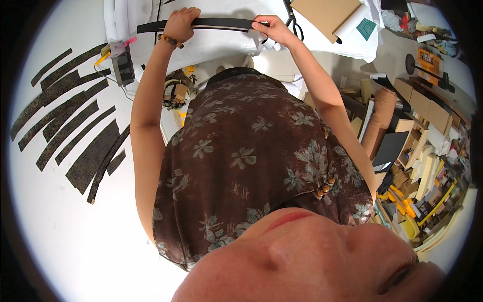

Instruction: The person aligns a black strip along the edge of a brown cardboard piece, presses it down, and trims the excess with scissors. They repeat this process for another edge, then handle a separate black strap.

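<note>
A long, narrow black strip (224,22) stretches sideways over the white-covered table (221,50), a pale edge showing along its lower side. My left hand (180,24), with a beaded bracelet at its wrist, is curled over the strip towards its left end. Near the other end, my right hand (271,28) pinches it between thumb and fingers. Black-handled scissors (295,26) lie just beyond my right hand. A small white curled piece, partly hidden, is below that hand.
Dark patterned strips (65,108) lie on a white surface at left, by a dark box-like device (123,69) with a cable. A brown board (322,14) and small green mat (366,28) are at the table's far right. Rolls, boards and clutter (417,166) fill the right side.
</note>
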